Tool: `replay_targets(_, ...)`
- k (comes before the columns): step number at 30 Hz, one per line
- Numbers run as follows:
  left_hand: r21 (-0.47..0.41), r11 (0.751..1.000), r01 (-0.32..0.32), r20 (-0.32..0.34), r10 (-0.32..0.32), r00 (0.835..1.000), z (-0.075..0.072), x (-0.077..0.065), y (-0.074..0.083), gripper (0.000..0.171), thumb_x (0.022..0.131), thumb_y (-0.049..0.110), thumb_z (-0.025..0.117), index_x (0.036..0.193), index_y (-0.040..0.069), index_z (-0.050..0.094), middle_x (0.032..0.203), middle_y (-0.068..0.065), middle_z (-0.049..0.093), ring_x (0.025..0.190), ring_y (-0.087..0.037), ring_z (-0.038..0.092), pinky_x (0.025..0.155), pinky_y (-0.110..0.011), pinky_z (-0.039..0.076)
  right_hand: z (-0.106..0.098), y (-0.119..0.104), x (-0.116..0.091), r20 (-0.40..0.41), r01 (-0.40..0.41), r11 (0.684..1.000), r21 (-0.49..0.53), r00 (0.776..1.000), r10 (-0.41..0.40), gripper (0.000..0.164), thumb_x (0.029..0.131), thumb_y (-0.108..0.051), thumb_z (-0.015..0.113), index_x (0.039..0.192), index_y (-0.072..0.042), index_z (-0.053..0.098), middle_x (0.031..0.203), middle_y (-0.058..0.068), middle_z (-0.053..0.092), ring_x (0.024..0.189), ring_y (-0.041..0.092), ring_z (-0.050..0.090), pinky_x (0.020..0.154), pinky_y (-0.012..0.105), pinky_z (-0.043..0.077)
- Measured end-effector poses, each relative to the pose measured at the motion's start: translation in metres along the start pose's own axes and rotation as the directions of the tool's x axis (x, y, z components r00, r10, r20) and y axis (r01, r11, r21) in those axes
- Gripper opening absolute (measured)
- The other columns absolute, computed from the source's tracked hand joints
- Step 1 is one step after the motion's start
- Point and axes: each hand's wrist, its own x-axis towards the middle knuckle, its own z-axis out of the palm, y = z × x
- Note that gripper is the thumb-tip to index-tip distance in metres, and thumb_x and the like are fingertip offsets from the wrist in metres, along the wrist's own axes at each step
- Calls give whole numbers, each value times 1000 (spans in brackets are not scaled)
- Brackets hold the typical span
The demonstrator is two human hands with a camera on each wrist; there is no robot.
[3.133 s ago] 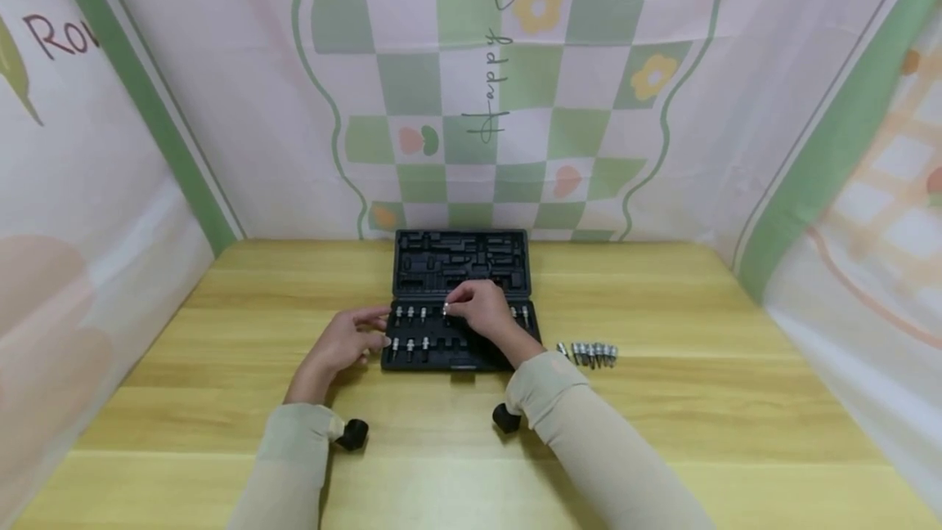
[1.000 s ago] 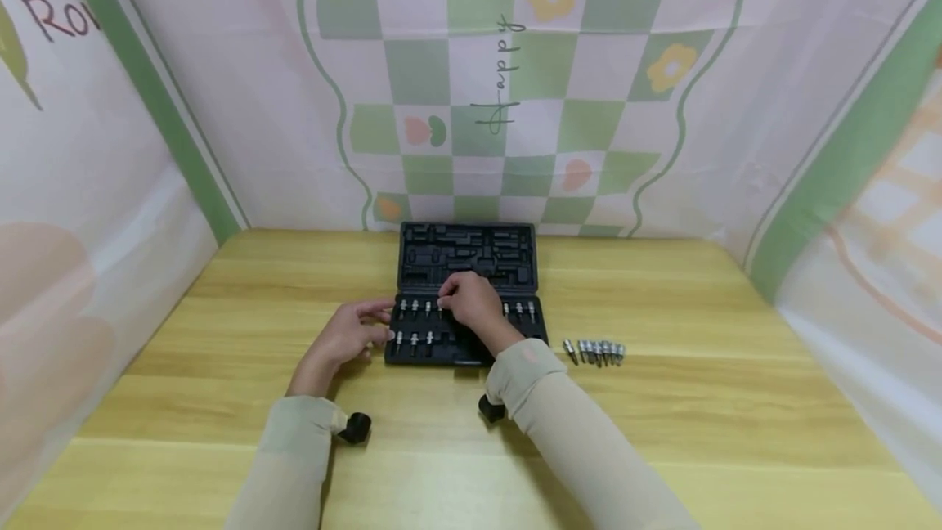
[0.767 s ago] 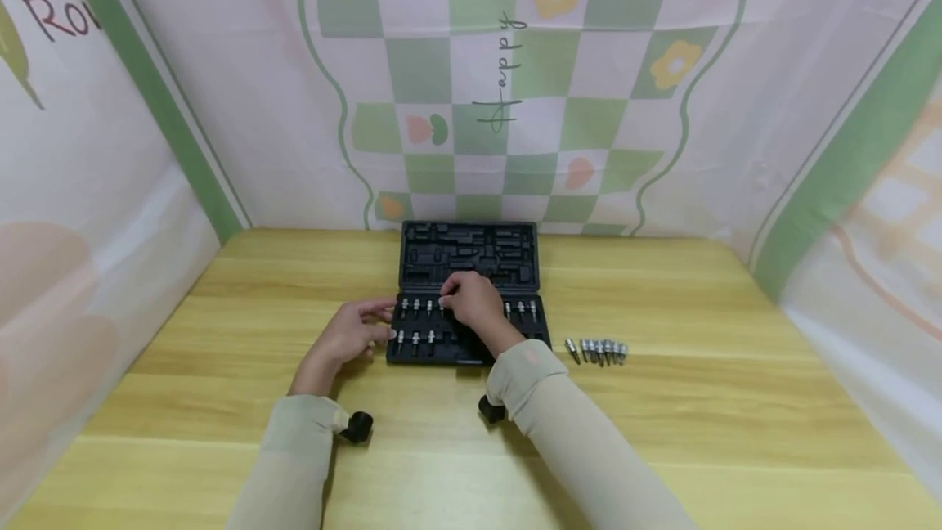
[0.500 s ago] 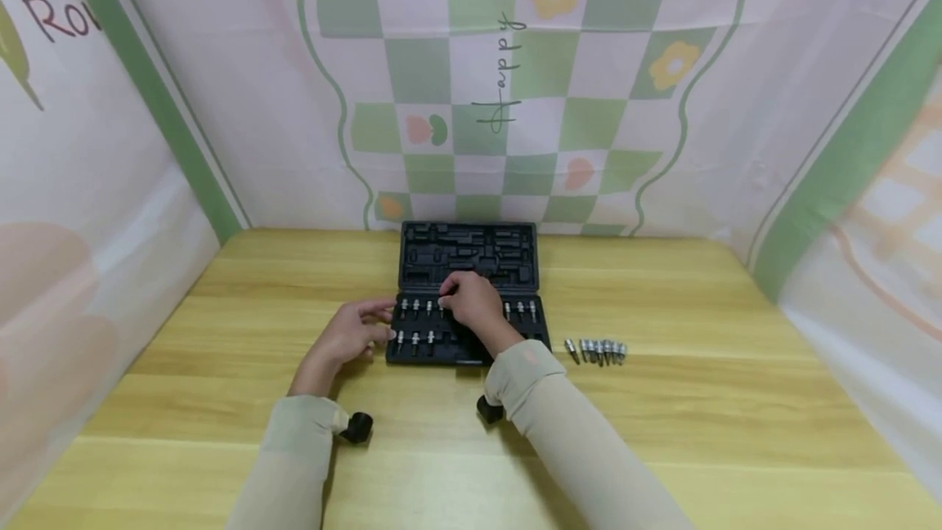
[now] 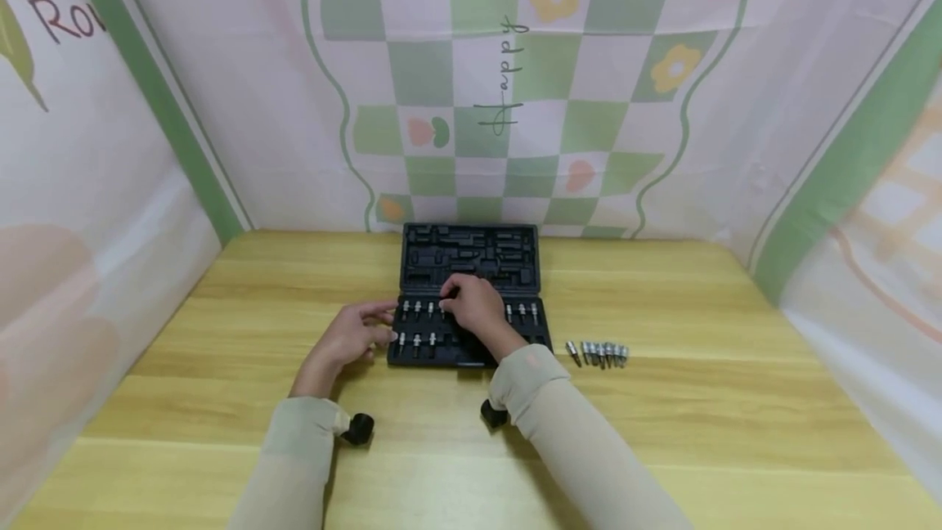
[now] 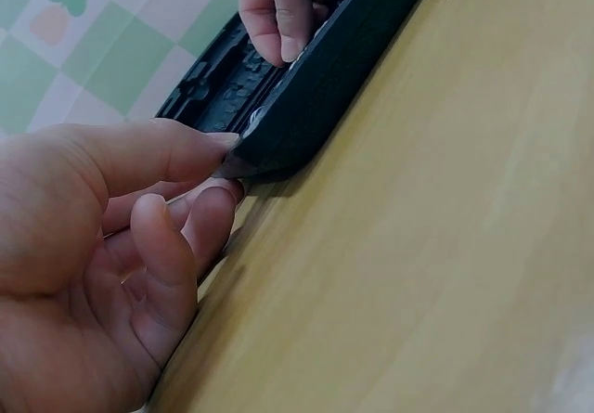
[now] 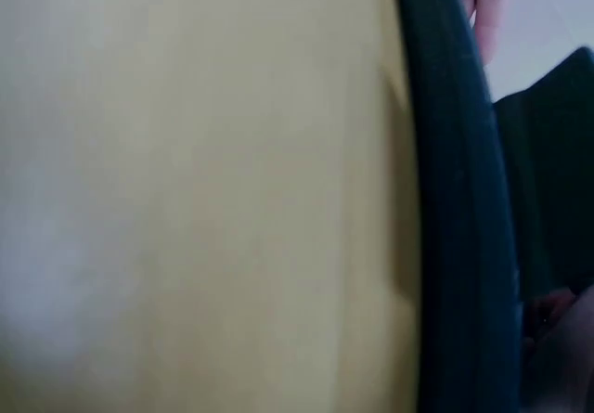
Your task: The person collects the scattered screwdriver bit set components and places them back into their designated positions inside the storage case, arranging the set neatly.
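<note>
An open black plastic case (image 5: 469,256) sits near the back of the table, its lid standing up behind the tray. Several silver bit sockets (image 5: 417,341) stand in two rows of slots. My left hand (image 5: 347,339) grips the tray's left edge; in the left wrist view its thumb (image 6: 176,148) is on the rim at the corner. Over the back row my right hand (image 5: 474,305) pinches a small bit socket (image 5: 442,312) between thumb and index finger, mostly covered by the fingertips. The right wrist view shows the case's front wall (image 7: 464,190) up close.
Right of the case, several loose bit sockets (image 5: 603,353) lie in a row, with a single one (image 5: 573,352) slightly apart. A patterned cloth (image 5: 486,178) hangs behind the wooden table (image 5: 427,473). Black wrist cameras (image 5: 358,429) sit under both sleeves.
Since the first frame my right hand has moved slightly left with the bit socket, which now sits lower at the back row. Over the last second both hands stay nearly still.
</note>
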Motion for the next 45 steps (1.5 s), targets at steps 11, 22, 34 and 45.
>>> replay_targets(11,-11,1000,-2,9,2,1000,1,3,1,56,86,-2,67,139,13,56,117,-12,58,75,-21,59,49,-29,45,-7,8,-5,61,69,996,57,996,-73,13,91,-23,71,102,-18,70,81,-3,63,78,19,55,71,38,46)
replay_targets(22,-2,1000,-3,10,3,1000,-2,-1,4,57,85,-3,66,139,12,55,118,-13,58,73,-20,58,50,-30,45,-22,13,-10,41,100,983,156,993,-107,15,92,-19,69,107,-14,69,77,0,60,65,17,54,59,33,44)
replay_targets(34,-15,1000,-1,15,1,1000,-1,-1,2,57,86,-1,67,140,14,55,120,-12,58,70,-20,57,49,-29,44,-44,29,-12,100,137,963,233,981,-164,17,94,-19,67,109,-13,69,81,2,62,69,22,57,60,35,46)
replay_targets(45,-34,999,-9,26,10,1000,-1,-2,1,56,86,-3,66,140,10,54,119,-14,57,70,-19,57,49,-29,44,-60,51,-24,98,153,964,219,979,-178,15,93,-18,67,104,-7,71,81,1,62,70,18,53,63,34,45)
